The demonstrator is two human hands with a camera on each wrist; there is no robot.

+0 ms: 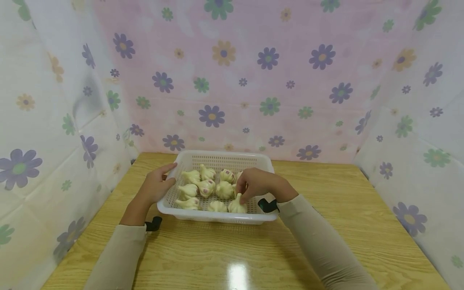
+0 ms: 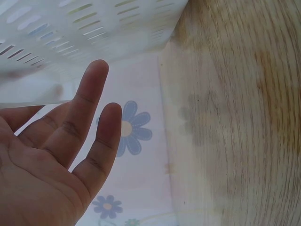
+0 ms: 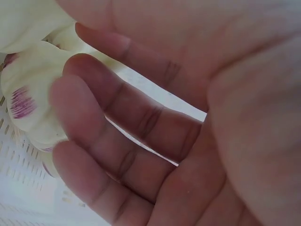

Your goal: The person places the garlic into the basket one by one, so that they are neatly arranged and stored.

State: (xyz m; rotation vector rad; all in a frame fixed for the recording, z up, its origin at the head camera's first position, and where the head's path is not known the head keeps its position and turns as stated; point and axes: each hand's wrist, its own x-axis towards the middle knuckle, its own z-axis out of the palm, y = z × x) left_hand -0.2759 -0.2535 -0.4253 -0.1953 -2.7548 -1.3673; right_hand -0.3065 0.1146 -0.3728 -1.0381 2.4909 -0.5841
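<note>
A white slotted plastic basket [image 1: 217, 218] stands on the table with several pale garlic bulbs [image 1: 224, 189] in it, some with purple patches. My left hand [image 1: 156, 186] holds the basket's left rim, thumb and index finger at the edge. In the left wrist view, two fingers [image 2: 109, 125] stretch out beside the basket wall [image 2: 108, 28]. Over the basket's right half, my right hand [image 1: 259, 182] pinches the stem of a garlic bulb [image 1: 237, 206] near the front wall. The right wrist view shows curved fingers [image 3: 127, 155] beside a purple-marked bulb [image 3: 35, 101]; the pinch itself is hidden there.
The wooden table [image 1: 188, 257] extends in front of the basket and to both sides. A flowered curtain [image 1: 239, 80] rises behind the table and along its left and right edges. Dark straps [image 1: 154, 224] sit at both wrists.
</note>
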